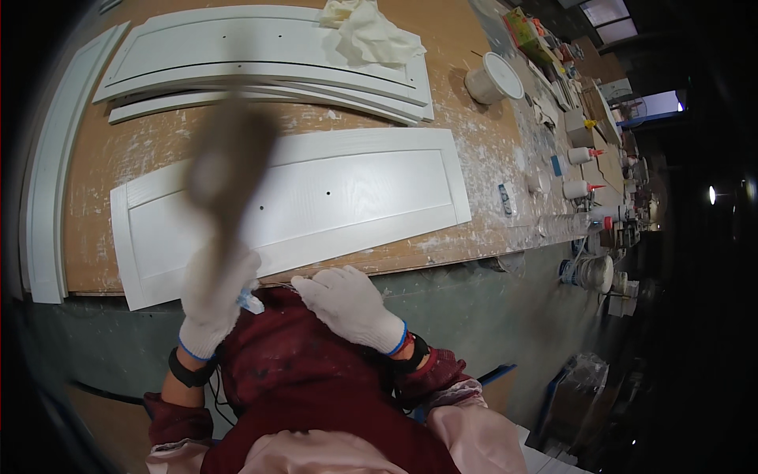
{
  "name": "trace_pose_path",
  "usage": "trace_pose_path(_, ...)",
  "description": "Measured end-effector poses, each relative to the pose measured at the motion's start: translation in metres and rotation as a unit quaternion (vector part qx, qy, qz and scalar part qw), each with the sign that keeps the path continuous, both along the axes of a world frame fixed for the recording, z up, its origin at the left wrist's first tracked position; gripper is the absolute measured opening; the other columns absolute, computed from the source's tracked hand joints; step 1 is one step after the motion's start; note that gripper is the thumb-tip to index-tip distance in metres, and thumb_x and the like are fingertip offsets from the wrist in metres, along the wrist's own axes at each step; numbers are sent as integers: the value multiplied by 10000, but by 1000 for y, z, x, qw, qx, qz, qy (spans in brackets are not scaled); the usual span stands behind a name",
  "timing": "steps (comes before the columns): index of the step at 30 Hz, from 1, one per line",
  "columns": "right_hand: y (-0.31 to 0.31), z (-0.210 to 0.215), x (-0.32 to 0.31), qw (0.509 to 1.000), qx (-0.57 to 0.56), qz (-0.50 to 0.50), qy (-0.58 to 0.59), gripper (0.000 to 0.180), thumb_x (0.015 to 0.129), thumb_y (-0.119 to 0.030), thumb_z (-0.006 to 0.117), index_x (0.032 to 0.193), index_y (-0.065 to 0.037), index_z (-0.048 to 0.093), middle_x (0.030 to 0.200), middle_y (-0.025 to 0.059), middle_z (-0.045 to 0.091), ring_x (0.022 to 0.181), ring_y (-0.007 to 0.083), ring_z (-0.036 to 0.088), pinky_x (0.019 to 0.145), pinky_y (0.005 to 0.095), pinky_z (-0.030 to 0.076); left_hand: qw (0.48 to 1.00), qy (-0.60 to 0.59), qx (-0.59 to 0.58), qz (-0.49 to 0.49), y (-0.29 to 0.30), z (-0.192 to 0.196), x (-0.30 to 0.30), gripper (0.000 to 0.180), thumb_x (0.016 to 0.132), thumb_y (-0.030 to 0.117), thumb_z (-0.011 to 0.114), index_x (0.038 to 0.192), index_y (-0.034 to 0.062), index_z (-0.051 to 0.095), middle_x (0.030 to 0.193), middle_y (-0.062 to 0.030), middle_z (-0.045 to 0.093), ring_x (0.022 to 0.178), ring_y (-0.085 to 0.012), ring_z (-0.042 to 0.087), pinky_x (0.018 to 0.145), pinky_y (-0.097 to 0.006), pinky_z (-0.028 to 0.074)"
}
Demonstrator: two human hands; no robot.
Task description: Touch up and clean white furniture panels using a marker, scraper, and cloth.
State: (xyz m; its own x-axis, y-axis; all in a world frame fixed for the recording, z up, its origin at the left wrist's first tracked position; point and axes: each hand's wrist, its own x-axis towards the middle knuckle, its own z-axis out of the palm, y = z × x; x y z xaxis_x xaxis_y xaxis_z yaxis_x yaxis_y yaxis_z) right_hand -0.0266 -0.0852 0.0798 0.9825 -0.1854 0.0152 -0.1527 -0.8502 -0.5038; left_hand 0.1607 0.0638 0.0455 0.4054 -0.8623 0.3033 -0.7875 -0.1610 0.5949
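Observation:
A white panel [363,182] with a raised frame and two small dark holes lies on the brown worktable [316,120]. My left hand [207,312], in a white knit glove, is closed at the panel's near left corner. A small blue-and-white thing [251,301] sticks out by its fingers; its kind cannot be made out. My right hand [347,306], gloved likewise, is closed just off the table's near edge, and its fingertips hide whatever they may hold. A blurred brown shape [229,162] close to the camera covers part of the panel and of my left hand.
Behind lies a stack of white panels [237,43] with a crumpled cream cloth [367,31] on it. A long white panel [67,166] lies at the left. To the right stand a white tub [493,79], glue bottles [580,156] with red tips and a jar [592,273].

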Motion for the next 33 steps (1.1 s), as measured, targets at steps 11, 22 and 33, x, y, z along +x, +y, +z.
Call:
trace_pose_path(11,-81,38,-103,975,22,-215,-55,277,802,-67,677,1077,-93,688,877,115,662,772,298,616,715,381,497,959,-281,29,27,90,24,76,362,673,116,700,1021,46,630,1055,-112,636,1012,-334,621,892,-449,491)
trace_pose_path(22,-166,22,-9,970,-231,-75,3,202,842,-143,537,1026,-129,617,843,104,603,834,319,606,687,442,479,983,-128,53,-120,-17,27,-13,327,747,210,697,1035,74,622,1120,-106,606,1091,-328,588,985,-506,455)
trace_pose_path(33,-114,32,-55,980,-92,22,176,156,837,-198,570,965,-172,656,860,33,634,839,256,615,749,385,478,990,-89,21,-111,-28,18,-24,394,689,165,728,1069,113,638,1116,-67,613,1073,-295,588,993,-489,474)
